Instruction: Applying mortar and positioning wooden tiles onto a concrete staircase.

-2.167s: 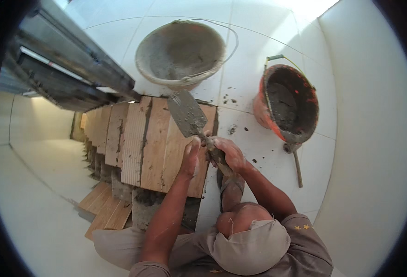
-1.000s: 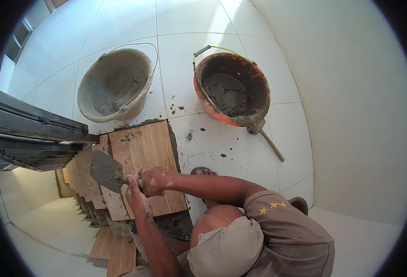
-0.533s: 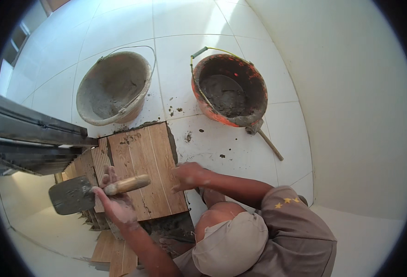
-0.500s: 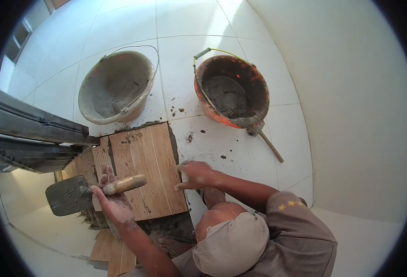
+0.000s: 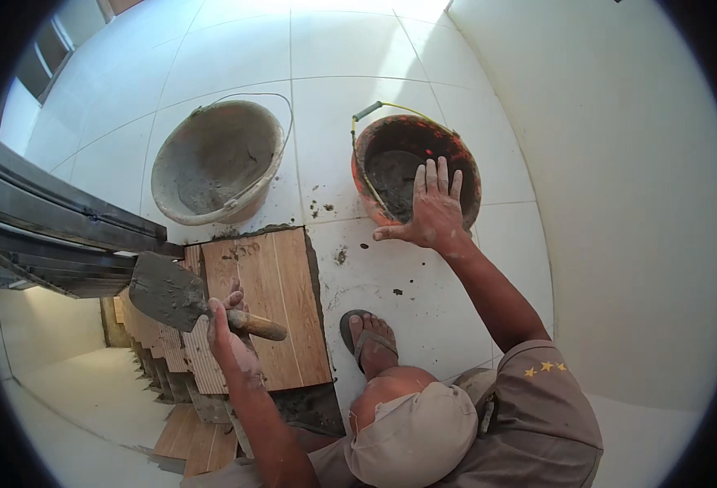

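My left hand (image 5: 235, 342) holds a trowel (image 5: 167, 291) by its neck, thumb across it. Grey mortar coats the flat blade, and the wooden handle points right over a wood-look tile (image 5: 287, 285). Stretched out with fingers spread, my right hand (image 5: 437, 213) is over the near side of an orange bucket (image 5: 466, 154) and holds nothing. Whether it touches the rim, I cannot tell. Inside that bucket lies dark wet mortar (image 5: 393, 172). Grey mortar edges the tile's far and right sides.
A second, grey-crusted bucket (image 5: 253, 134) with mortar inside stands at the far left. Dark metal rails (image 5: 74, 211) run along the left side. Wood-look stair steps (image 5: 151, 342) go down at the lower left. Mortar crumbs dot the white floor tiles (image 5: 375, 276). A pale wall (image 5: 610, 203) rises on the right.
My right hand has gone from the tile's right edge forward and right to the orange bucket, fingers spreading. The trowel in my left hand has shifted right and its blade has tilted upward.
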The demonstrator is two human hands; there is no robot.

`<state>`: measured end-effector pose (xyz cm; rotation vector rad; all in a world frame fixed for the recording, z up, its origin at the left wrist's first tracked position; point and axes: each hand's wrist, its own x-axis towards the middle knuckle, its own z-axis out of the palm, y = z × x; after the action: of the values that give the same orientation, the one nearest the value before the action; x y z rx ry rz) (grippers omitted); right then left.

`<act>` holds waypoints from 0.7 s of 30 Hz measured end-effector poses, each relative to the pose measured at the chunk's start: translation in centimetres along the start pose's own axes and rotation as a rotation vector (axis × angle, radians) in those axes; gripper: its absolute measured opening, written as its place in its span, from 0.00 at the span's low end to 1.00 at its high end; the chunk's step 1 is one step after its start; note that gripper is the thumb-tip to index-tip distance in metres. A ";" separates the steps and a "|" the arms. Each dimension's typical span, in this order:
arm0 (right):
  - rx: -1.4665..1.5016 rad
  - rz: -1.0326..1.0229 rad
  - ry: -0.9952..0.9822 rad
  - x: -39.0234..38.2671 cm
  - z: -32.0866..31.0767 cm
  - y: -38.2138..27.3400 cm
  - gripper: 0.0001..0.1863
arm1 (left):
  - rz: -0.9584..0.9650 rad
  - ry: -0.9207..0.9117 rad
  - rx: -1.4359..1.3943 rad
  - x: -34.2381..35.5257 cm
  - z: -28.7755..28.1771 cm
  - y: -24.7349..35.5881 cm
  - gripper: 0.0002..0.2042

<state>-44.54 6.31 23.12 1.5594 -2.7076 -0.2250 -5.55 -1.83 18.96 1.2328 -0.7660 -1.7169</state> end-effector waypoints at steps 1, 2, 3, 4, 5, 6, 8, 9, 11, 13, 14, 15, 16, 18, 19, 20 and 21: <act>-0.018 0.016 -0.119 0.5 0.0 -0.1 0.95 | 0.007 0.013 0.019 -0.1 0.2 0.2 0.26; -0.014 0.013 -0.121 0.8 0.1 -0.5 0.95 | 0.011 0.024 0.042 -0.2 0.1 0.5 0.26; -0.015 -0.016 -0.134 1.1 0.3 -1.1 0.95 | 0.011 0.027 0.044 -0.1 -0.3 0.6 0.26; -0.017 -0.043 -0.146 1.3 0.4 -1.7 0.96 | 0.015 0.035 0.008 0.2 -0.9 0.5 0.26; -0.016 -0.043 -0.147 1.2 0.5 -2.3 0.96 | 0.020 0.042 -0.030 0.3 -1.3 0.4 0.26; -0.022 -0.047 -0.114 1.2 0.7 -3.0 0.95 | 0.022 0.045 -0.029 0.4 -1.6 0.4 0.26; -0.032 -0.054 -0.075 0.7 1.6 -3.7 0.95 | 0.007 0.074 -0.094 0.4 -2.1 0.4 0.26; 0.032 -0.052 0.054 0.3 2.8 -3.7 0.95 | 0.009 0.068 -0.102 0.5 -2.0 0.3 0.26; 0.094 -0.053 0.186 -0.4 4.2 -3.7 0.96 | 0.003 0.053 -0.088 0.6 -2.0 0.1 0.26; 0.140 -0.062 0.337 -0.9 5.0 -3.8 0.95 | 0.004 0.059 -0.068 0.7 -2.0 0.2 0.26; 0.141 -0.060 0.337 -0.8 5.2 -3.9 0.95 | 0.006 0.064 -0.043 0.7 -2.2 0.4 0.25; 0.120 -0.065 0.377 -0.6 5.4 -3.9 0.95 | 0.005 0.062 -0.041 0.8 -2.5 0.3 0.25; 0.098 -0.068 0.417 -0.6 5.6 -3.9 0.95 | 0.007 0.053 -0.067 0.9 -3.0 -0.1 0.25; 0.092 -0.060 0.395 -0.8 5.7 -3.9 0.94 | 0.013 0.046 -0.089 0.9 -3.6 -0.2 0.25; 0.082 -0.053 0.373 -1.0 5.7 -3.9 0.93 | 0.001 0.052 -0.100 0.8 -3.8 -0.3 0.25; 0.084 -0.051 0.374 -1.2 5.7 -3.7 0.93 | -0.011 0.056 -0.112 0.6 -3.6 -0.2 0.25; 0.060 -0.052 0.372 -1.4 5.7 -3.4 0.91 | -0.010 0.054 -0.111 0.6 -3.5 0.0 0.25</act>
<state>-41.32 6.51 17.14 1.5092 -2.4089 0.1356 -2.37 -2.31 17.59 1.2034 -0.6259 -1.7038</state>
